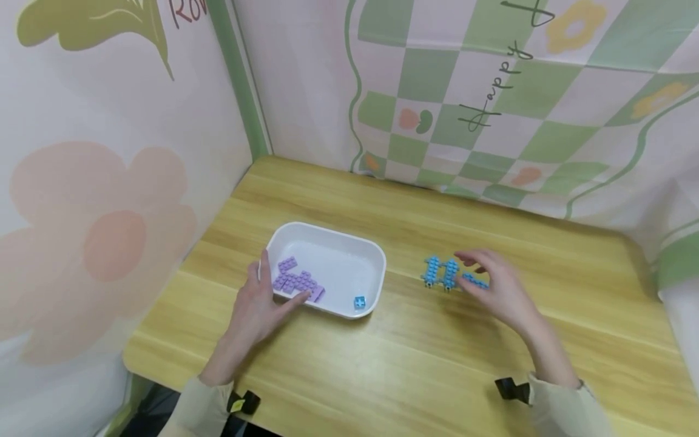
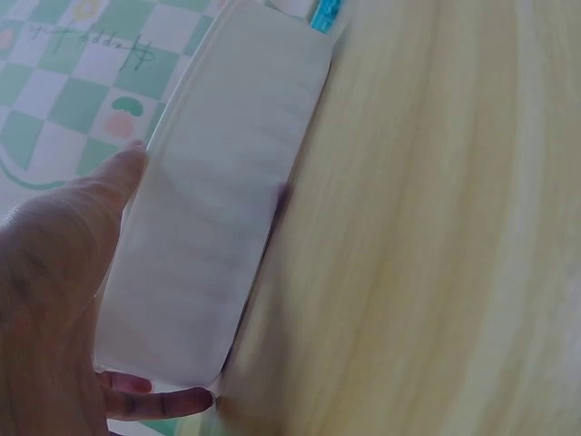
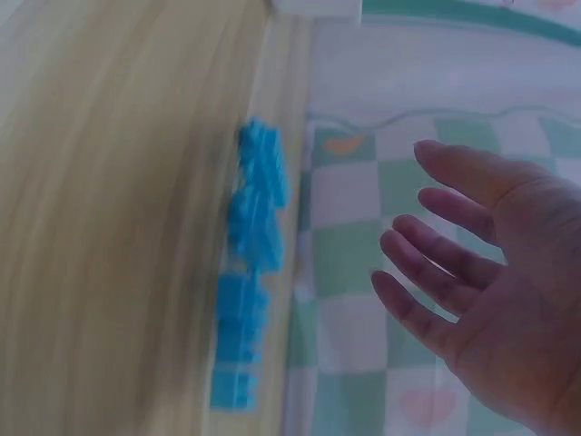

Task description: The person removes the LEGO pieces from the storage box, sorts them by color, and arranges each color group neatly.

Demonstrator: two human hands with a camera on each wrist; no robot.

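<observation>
My left hand point(image 1: 256, 311) grips the left end of a white plastic tray point(image 1: 349, 238), thumb over the near rim and fingers around the end wall. Lilac building bricks point(image 1: 297, 280) lie loose in the tray's left part, and one small blue brick point(image 1: 359, 302) sits in its near right corner. To the right of the tray, two blue brick assemblies point(image 1: 431, 271) with small side pegs stand side by side on the table. My right hand point(image 1: 505, 291) hovers over more blue bricks point(image 1: 476, 280), fingers spread and holding nothing. In the right wrist view these blue pieces point(image 3: 238, 313) form a row beside the hand.
All of this is on a wood-grain table point(image 1: 415, 370). A checkered cloth point(image 1: 437, 91) hangs along the far edge, and a flower-printed wall covering point(image 1: 109, 243) borders the left side. Each wrist wears a black strap device point(image 1: 512, 389).
</observation>
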